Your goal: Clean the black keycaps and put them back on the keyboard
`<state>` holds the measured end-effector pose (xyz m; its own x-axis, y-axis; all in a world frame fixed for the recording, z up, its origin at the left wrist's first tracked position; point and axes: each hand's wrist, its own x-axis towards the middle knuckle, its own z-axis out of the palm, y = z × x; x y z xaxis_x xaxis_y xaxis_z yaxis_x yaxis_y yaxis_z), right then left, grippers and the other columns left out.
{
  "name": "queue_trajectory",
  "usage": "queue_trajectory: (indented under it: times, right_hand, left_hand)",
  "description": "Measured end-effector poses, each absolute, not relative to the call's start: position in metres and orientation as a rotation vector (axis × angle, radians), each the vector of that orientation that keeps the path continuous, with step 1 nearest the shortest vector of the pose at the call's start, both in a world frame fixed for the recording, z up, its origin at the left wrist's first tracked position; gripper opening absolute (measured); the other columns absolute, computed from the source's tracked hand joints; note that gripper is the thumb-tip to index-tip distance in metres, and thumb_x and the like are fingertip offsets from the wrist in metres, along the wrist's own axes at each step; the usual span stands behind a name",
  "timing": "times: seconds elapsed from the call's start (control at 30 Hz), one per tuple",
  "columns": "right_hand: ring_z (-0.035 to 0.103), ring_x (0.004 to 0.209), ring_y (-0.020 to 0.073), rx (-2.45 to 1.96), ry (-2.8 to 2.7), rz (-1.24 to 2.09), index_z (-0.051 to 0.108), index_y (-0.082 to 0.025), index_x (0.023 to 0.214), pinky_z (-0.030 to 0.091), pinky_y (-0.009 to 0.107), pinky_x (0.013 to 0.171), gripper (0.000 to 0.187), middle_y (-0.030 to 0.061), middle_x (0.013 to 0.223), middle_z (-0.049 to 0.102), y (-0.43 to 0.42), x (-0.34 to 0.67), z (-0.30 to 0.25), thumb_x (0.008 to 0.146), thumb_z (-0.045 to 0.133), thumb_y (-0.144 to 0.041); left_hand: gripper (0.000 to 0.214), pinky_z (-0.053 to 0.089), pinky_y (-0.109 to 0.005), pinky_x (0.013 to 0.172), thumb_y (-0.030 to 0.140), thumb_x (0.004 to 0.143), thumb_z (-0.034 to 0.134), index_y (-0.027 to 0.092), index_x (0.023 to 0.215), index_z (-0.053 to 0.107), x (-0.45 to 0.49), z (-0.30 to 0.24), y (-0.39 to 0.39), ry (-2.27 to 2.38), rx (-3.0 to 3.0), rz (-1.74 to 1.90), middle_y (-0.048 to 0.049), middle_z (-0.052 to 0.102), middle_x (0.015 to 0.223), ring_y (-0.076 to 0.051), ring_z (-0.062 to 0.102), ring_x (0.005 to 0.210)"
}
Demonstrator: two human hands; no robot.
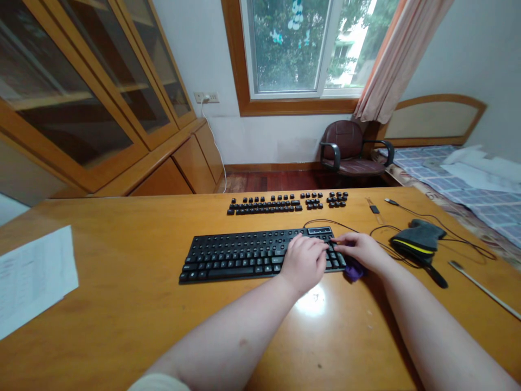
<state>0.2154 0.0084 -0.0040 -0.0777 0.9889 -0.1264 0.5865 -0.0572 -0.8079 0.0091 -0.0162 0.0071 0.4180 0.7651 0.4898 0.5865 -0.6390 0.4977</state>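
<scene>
A black keyboard [232, 255] lies on the wooden desk. Its lower rows carry keycaps, while several upper positions look stripped down to small stems. My left hand [303, 262] rests over the keyboard's right part, fingers stretched toward the number pad, thumb mostly hidden. From the right, my right hand [360, 251] reaches the number pad with thumb and index finger close together; anything small between them is hidden. A crumpled purple cloth [354, 271] lies beneath my right hand, beside the keyboard. Behind the keyboard, loose black keycaps [264, 207] stand in rows and groups.
Right of the keyboard lie a grey and black pouch-like item [417, 239], a black-handled brush [437, 276], a USB cable [411, 209], a wire tool [374, 209] and a thin white stick [484, 288]. Paper sheets [38, 277] lie at left. An armchair [345, 146] stands beyond the desk.
</scene>
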Motion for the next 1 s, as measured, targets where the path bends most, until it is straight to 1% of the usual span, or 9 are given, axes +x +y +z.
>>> queue_trajectory:
  times: [0.2, 0.27, 0.37, 0.47, 0.63, 0.73, 0.83, 0.93, 1.0]
  right_hand:
    - [0.065, 0.072, 0.0202, -1.707, -1.668, 1.031, 0.070, -0.014, 0.091, 0.052, 0.030, 0.069, 0.032, 0.0056, 0.079, 0.071, 0.009, 0.214, -0.006, 0.065, 0.066, -0.033]
    - [0.065, 0.076, 0.0210, -1.683, -1.694, 1.022, 0.070, -0.015, 0.092, 0.051, 0.030, 0.072, 0.032, 0.0056, 0.082, 0.071, 0.008, 0.217, -0.003, 0.067, 0.065, -0.034]
    - [0.064, 0.087, 0.0226, -1.659, -1.703, 0.922, 0.070, -0.016, 0.092, 0.048, 0.031, 0.081, 0.030, 0.0061, 0.090, 0.071, 0.008, 0.222, 0.000, 0.072, 0.060, -0.036]
    - [0.063, 0.091, 0.0237, -1.717, -1.644, 0.795, 0.070, -0.016, 0.090, 0.046, 0.033, 0.084, 0.031, 0.0073, 0.093, 0.071, 0.011, 0.227, 0.000, 0.075, 0.056, -0.039]
    - [0.063, 0.087, 0.0234, -1.845, -1.537, 0.555, 0.069, -0.015, 0.092, 0.046, 0.033, 0.079, 0.034, 0.0086, 0.091, 0.070, 0.009, 0.229, 0.001, 0.075, 0.053, -0.040]
    - [0.063, 0.080, 0.0225, -1.911, -1.413, 0.311, 0.069, -0.016, 0.093, 0.046, 0.031, 0.071, 0.035, 0.0084, 0.086, 0.070, 0.003, 0.233, 0.014, 0.076, 0.051, -0.042]
    - [0.062, 0.071, 0.0219, -2.015, -1.360, 0.105, 0.069, -0.018, 0.092, 0.044, 0.030, 0.062, 0.037, 0.0075, 0.076, 0.069, 0.006, 0.243, 0.032, 0.077, 0.049, -0.045]
    - [0.061, 0.072, 0.0229, -2.148, -1.472, 0.024, 0.070, -0.020, 0.089, 0.041, 0.030, 0.061, 0.033, 0.0066, 0.078, 0.069, 0.028, 0.252, 0.039, 0.074, 0.052, -0.044]
    - [0.061, 0.073, 0.0222, -2.213, -1.553, 0.038, 0.068, -0.019, 0.093, 0.041, 0.030, 0.062, 0.031, 0.0067, 0.080, 0.068, 0.049, 0.254, 0.033, 0.075, 0.052, -0.039]
  left_hand:
    - [0.021, 0.034, -0.042, 0.100, 0.020, 0.082, 0.047, 0.023, 0.096, 0.063, 0.009, 0.008, -0.017, 1.198, 2.426, 1.030, -0.0026, 0.065, 0.098, -0.016, 0.056, 0.096]
    - [0.022, 0.034, -0.042, 0.099, 0.020, 0.082, 0.046, 0.023, 0.096, 0.063, 0.009, 0.008, -0.017, 1.200, 2.429, 1.022, -0.0029, 0.065, 0.098, -0.017, 0.056, 0.096]
    - [0.022, 0.035, -0.043, 0.098, 0.019, 0.082, 0.046, 0.023, 0.095, 0.063, 0.009, 0.007, -0.016, 1.206, 2.432, 0.998, -0.0032, 0.066, 0.095, -0.017, 0.056, 0.095]
    - [0.020, 0.036, -0.042, 0.096, 0.020, 0.082, 0.046, 0.022, 0.093, 0.063, 0.009, 0.005, -0.015, 1.218, 2.441, 0.957, -0.0034, 0.066, 0.092, -0.018, 0.056, 0.092]
    - [0.019, 0.040, -0.039, 0.089, 0.025, 0.082, 0.049, 0.021, 0.095, 0.062, 0.009, 0.001, -0.016, 1.240, 2.502, 0.876, -0.0035, 0.065, 0.090, -0.019, 0.054, 0.091]
    - [0.021, 0.042, -0.038, 0.084, 0.028, 0.082, 0.049, 0.021, 0.097, 0.062, 0.009, -0.001, -0.016, 1.258, 2.531, 0.852, -0.0044, 0.064, 0.089, -0.020, 0.053, 0.091]
    - [0.021, 0.042, -0.037, 0.082, 0.028, 0.082, 0.049, 0.021, 0.097, 0.061, 0.009, -0.003, -0.016, 1.290, 2.531, 0.838, -0.0045, 0.063, 0.088, -0.021, 0.053, 0.090]
    - [0.020, 0.041, -0.036, 0.081, 0.027, 0.082, 0.049, 0.021, 0.096, 0.061, 0.009, -0.004, -0.015, 1.313, 2.528, 0.834, -0.0045, 0.063, 0.087, -0.020, 0.053, 0.089]
    - [0.019, 0.041, -0.036, 0.081, 0.026, 0.082, 0.049, 0.021, 0.095, 0.061, 0.009, -0.004, -0.015, 1.313, 2.531, 0.837, -0.0043, 0.063, 0.087, -0.020, 0.052, 0.089]
